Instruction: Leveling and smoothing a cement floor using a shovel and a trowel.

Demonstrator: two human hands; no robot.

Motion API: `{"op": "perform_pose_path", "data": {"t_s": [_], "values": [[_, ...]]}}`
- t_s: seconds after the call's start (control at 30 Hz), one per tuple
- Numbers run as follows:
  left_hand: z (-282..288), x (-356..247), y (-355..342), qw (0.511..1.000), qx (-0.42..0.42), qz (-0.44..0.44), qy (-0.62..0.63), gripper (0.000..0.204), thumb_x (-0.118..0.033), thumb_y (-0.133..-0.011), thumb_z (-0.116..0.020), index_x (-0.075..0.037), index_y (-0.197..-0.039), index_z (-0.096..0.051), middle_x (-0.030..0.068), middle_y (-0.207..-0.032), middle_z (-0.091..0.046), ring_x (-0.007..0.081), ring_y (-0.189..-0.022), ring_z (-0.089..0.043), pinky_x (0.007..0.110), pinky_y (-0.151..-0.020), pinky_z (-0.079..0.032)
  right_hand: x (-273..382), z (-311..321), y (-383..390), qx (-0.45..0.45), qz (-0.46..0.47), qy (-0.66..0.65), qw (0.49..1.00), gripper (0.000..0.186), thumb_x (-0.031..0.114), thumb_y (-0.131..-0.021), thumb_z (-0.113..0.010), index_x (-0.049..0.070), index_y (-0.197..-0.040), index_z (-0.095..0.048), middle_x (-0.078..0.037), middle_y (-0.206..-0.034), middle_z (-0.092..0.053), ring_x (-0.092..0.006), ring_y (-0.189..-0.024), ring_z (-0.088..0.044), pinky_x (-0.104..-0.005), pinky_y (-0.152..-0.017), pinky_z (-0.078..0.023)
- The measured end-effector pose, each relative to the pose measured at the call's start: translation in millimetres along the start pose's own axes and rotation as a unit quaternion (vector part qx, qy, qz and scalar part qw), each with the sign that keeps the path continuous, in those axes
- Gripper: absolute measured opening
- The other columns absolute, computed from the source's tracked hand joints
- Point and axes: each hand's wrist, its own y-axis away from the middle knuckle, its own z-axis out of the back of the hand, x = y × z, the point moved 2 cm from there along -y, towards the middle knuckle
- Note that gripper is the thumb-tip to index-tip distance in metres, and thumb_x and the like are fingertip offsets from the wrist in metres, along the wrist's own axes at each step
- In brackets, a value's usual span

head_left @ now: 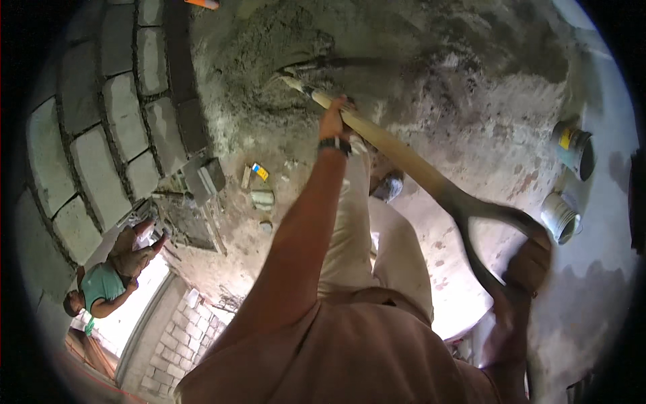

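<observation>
A long-handled shovel with a pale wooden shaft runs diagonally across the view. My left hand, with a dark band at the wrist, is closed on the shaft toward its lower end. My right hand grips the dark D-shaped handle at the right, somewhat blurred. The shovel's blade end sits in wet grey mortar on the floor ahead of my feet; the blade itself is mostly hidden in the mix.
A block wall rises at the left. A person in a green sleeveless top is by a bright doorway at lower left. Two buckets stand along the plastered right wall. A small yellow-and-blue item and rubble lie on the floor beside my legs.
</observation>
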Motion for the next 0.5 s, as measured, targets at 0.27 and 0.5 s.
{"op": "perform_pose_path", "data": {"t_s": [0.27,0.5], "values": [[9.4,110.3,87.5,0.995,0.080,0.019,-0.065,0.016,-0.020,-0.088,-0.062,-0.005,-0.093,-0.061,0.0065,-0.075,-0.059,0.0234,-0.076,-0.060,0.037,-0.068,-0.052,-6.3,79.7,279.5,-0.009,-0.316,0.063,0.947,0.023,0.032,-0.089,-0.056,0.010,-0.087,-0.057,0.002,-0.069,-0.052,-0.0138,-0.060,-0.049,-0.0291,-0.059,-0.041],[26.7,329.2,91.5,0.984,0.116,0.129,0.037,0.017,-0.020,-0.091,-0.056,-0.005,-0.085,-0.055,0.0101,-0.069,-0.056,0.0253,-0.058,-0.057,0.041,-0.056,-0.053,52.2,112.0,416.7,-0.466,-0.728,-0.070,0.498,0.038,0.049,-0.094,-0.052,0.014,-0.080,-0.054,0.005,-0.051,-0.036,-0.0081,-0.044,-0.030,-0.0261,-0.044,-0.025]]}}
